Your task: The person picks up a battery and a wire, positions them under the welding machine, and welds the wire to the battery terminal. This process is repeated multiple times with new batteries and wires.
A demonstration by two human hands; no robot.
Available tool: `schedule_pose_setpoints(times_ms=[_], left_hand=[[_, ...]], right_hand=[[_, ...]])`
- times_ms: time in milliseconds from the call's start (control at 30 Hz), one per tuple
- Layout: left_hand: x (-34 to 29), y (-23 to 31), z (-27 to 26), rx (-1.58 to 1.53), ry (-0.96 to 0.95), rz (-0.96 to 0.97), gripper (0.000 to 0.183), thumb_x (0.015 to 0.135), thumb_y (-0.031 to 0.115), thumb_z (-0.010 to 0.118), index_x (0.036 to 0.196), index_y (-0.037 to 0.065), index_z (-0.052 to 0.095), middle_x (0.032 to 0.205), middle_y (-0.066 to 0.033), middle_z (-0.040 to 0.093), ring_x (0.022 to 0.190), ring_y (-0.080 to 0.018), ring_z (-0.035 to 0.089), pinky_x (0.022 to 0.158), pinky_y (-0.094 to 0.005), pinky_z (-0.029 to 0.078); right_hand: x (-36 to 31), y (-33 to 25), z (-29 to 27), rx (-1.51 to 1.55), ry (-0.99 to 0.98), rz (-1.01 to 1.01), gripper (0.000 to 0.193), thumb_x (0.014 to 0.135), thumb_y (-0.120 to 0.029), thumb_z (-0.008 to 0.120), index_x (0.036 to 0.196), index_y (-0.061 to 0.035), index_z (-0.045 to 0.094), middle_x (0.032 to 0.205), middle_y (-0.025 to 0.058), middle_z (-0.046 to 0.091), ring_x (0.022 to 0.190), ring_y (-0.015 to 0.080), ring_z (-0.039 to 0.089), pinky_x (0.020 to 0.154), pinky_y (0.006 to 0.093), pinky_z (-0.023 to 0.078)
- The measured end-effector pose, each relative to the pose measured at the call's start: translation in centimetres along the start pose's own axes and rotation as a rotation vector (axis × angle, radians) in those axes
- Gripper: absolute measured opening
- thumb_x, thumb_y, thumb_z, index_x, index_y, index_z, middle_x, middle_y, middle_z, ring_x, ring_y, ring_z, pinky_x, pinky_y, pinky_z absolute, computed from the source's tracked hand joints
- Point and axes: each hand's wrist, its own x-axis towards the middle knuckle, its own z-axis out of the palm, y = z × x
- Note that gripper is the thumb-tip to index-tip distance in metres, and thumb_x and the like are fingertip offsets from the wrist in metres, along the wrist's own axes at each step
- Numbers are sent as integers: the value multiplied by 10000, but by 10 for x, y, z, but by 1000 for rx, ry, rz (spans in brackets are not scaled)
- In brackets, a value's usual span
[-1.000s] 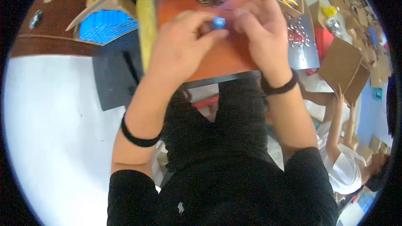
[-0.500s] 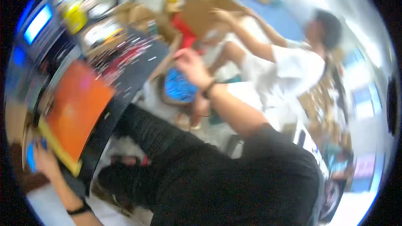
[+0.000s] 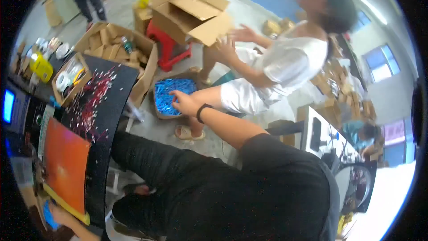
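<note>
My right hand [image 3: 186, 103] reaches out over a carton [image 3: 168, 117] filled with small blue pieces [image 3: 174, 90]. Its fingers look apart, the index finger stretched forward, and nothing shows in them. At the lower left edge, my left hand [image 3: 61, 217] is against a bright blue thing [image 3: 49, 214] whose kind I cannot make out; its fingertips are hidden. Beside that hand an orange sheet [image 3: 67, 165] with a yellow edge lies on the black table [image 3: 127, 78]. Many small dark red and silvery pieces [image 3: 94, 96] are scattered across the tabletop beyond the sheet.
A seated person [image 3: 290, 62] in white faces an open cardboard box [image 3: 189, 13] on a red stool [image 3: 167, 51]. A large carton [image 3: 149, 58] stands at the table's far end. A yellow bottle [image 3: 41, 67] and a small box [image 3: 71, 78] are at left. White equipment [image 3: 327, 136] stands right.
My view has swung, so the table shows farther left and lower. My right hand has lowered over the blue pieces. The seated person's hands have come away from the cardboard box's top edge.
</note>
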Motion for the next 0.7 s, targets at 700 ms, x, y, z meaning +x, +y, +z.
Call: schedule_pose_setpoints(times_ms=[700], left_hand=[[11, 188, -183, -628, -327, -241, 245, 852, 115, 646, 1088, 59, 677, 944, -74, 648, 815, -189, 596, 830, -323, 414]], right_hand=[[86, -229, 86, -305, 37, -702, 237, 825, -220, 676, 968, -39, 620, 951, 142, 601, 976, 332, 572, 851, 408, 465]])
